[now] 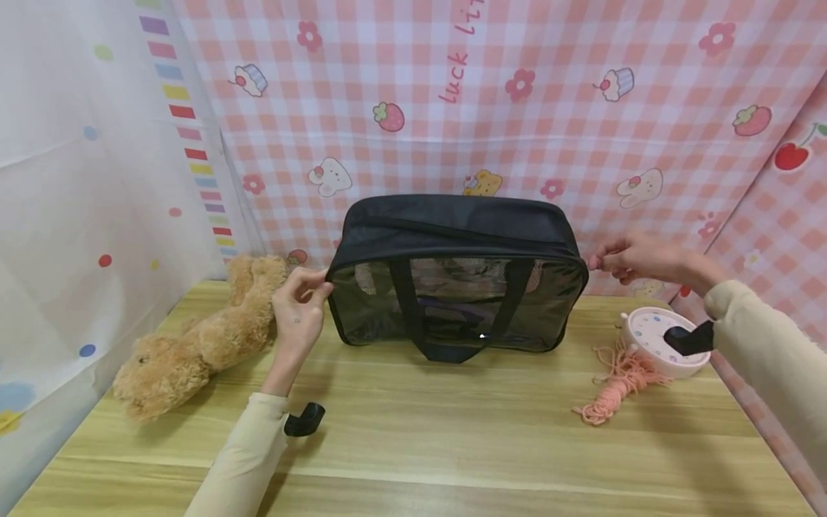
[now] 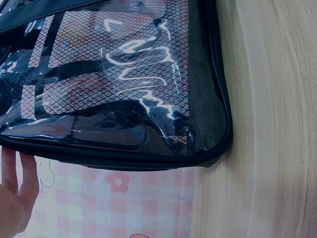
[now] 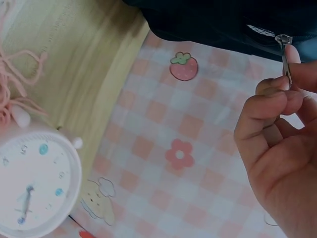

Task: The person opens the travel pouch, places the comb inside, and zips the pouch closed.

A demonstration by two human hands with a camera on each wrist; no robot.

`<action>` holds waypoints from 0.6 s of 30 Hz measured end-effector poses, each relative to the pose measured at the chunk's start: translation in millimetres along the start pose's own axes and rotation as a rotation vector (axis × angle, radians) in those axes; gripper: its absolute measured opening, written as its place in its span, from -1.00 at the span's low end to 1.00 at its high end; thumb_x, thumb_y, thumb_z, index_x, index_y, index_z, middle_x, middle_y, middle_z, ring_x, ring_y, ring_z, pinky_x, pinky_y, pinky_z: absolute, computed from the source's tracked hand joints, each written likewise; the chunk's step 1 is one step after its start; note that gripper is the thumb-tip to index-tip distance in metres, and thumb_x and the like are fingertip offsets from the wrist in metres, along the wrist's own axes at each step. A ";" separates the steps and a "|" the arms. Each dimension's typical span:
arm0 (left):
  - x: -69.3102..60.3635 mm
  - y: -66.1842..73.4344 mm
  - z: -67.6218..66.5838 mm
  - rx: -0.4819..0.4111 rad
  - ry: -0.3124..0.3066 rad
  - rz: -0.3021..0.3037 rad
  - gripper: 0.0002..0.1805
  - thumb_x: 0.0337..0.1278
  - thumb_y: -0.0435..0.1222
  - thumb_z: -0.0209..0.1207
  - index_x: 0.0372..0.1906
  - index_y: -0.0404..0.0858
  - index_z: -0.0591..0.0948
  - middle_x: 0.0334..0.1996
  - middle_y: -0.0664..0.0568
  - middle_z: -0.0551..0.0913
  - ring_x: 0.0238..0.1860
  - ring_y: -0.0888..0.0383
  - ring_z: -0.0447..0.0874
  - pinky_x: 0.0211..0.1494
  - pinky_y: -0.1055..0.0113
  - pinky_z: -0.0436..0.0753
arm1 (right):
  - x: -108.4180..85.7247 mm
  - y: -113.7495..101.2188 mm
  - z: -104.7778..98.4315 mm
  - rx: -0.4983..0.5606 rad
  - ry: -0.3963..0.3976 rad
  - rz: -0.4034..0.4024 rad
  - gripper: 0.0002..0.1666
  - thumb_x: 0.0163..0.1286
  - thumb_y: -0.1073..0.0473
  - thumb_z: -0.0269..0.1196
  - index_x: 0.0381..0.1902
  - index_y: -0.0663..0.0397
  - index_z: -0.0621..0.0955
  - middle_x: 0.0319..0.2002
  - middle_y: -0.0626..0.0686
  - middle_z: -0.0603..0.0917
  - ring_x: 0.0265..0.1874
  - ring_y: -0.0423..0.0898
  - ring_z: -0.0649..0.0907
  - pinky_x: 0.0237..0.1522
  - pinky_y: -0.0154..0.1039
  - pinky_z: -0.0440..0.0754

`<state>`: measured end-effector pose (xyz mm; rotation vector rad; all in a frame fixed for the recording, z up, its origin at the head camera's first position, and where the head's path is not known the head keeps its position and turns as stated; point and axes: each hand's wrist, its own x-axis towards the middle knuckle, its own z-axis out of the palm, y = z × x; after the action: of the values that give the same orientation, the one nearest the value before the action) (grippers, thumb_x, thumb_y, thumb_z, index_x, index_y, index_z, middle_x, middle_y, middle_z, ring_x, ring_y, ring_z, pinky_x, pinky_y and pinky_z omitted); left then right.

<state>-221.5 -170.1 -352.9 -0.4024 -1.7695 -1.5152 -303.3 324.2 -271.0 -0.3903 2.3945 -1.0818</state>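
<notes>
A black bag (image 1: 461, 215) with a clear front panel and mesh inside stands upright at the middle of the table. Its carrying strap (image 1: 446, 352) hangs down over the front. At the bag's upper left corner, my left hand (image 1: 298, 312) pinches the edge between thumb and fingers. On the other side, my right hand (image 1: 636, 258) grips a metal zipper pull (image 3: 286, 62) at the bag's right end. A short gap with white mesh shows beside the zipper slider in the right wrist view. What lies inside the bag is hard to make out.
Left of the bag, a tan plush toy (image 1: 213, 345) lies on the wooden table (image 1: 452, 445). To the right are a pink alarm clock (image 1: 646, 330) and a bundle of pink yarn (image 1: 617, 391). A pink checked cloth (image 1: 420, 72) hangs close behind.
</notes>
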 end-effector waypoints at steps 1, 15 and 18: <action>0.0 -0.1 -0.1 -0.002 0.000 0.002 -0.88 0.00 -0.64 0.23 -0.29 -0.56 0.63 -0.37 -0.02 0.65 -0.28 0.26 0.65 -0.24 0.43 0.63 | 0.8 2.6 1.9 0.009 -0.001 0.001 -0.74 0.49 0.29 -0.06 -0.11 0.43 0.47 -0.51 0.04 0.31 -0.59 -0.16 0.30 -0.50 -0.27 0.41; -0.1 -1.0 -0.3 -0.030 -0.007 0.018 -0.89 0.01 -0.64 0.22 -0.29 -0.58 0.62 -0.37 -0.18 0.63 -0.28 0.28 0.64 -0.23 0.43 0.64 | 11.3 26.5 25.3 0.184 0.045 -0.043 -0.80 0.46 0.36 -0.03 -0.27 0.33 0.53 -0.50 0.04 0.30 -0.62 -0.16 0.28 -0.57 -0.30 0.38; -0.1 -1.3 -0.8 -0.031 -0.005 0.019 -0.89 0.00 -0.65 0.22 -0.30 -0.59 0.61 -0.37 -0.15 0.63 -0.28 0.28 0.65 -0.23 0.43 0.64 | 12.0 28.6 26.9 0.214 0.057 -0.041 -0.80 0.47 0.36 -0.05 -0.27 0.31 0.51 -0.50 0.04 0.31 -0.61 -0.16 0.27 -0.56 -0.30 0.38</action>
<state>-222.1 -171.1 -353.8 -0.4381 -1.7430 -1.5311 -300.8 320.8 -311.8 -0.3397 2.2974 -1.3687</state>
